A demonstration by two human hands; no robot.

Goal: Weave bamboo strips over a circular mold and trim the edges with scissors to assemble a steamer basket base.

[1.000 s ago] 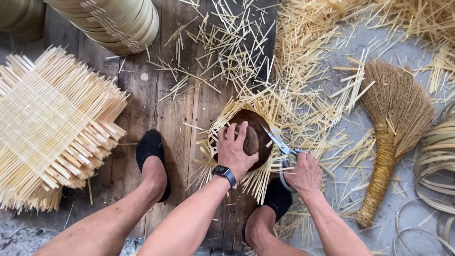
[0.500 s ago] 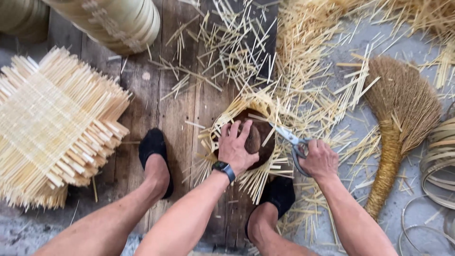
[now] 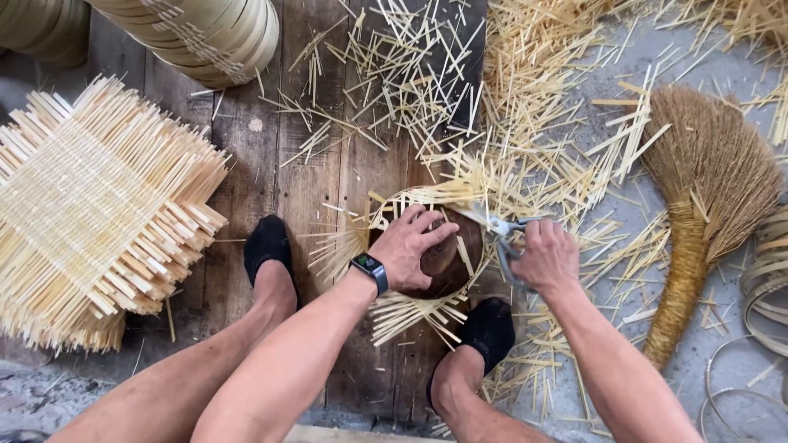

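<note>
Far left of the round block, a stack of woven mats lies on the plank floor, loose strip ends sticking out on every side. Above the mats, toward the upper left of the block, rolled bamboo cylinders lie on their sides. Between mats and block my left foot in a black shoe rests on the planks.

My left hand, a dark watch on its wrist, lies spread on top of the block, fingers pressing down; the block sits on a small woven piece whose strips fan out from under it. The block is dark brown and stands between my two feet.

Just right of the block my right hand is closed around the handles of scissors, their blades reaching toward the block's upper right edge among the strips; I cannot tell whether the blades are apart. Below the block on the right, my other black shoe.

Cut strips litter the floor above and right of the block. Farther right lies a grass broom, and at the far right edge thin bamboo hoops.
</note>
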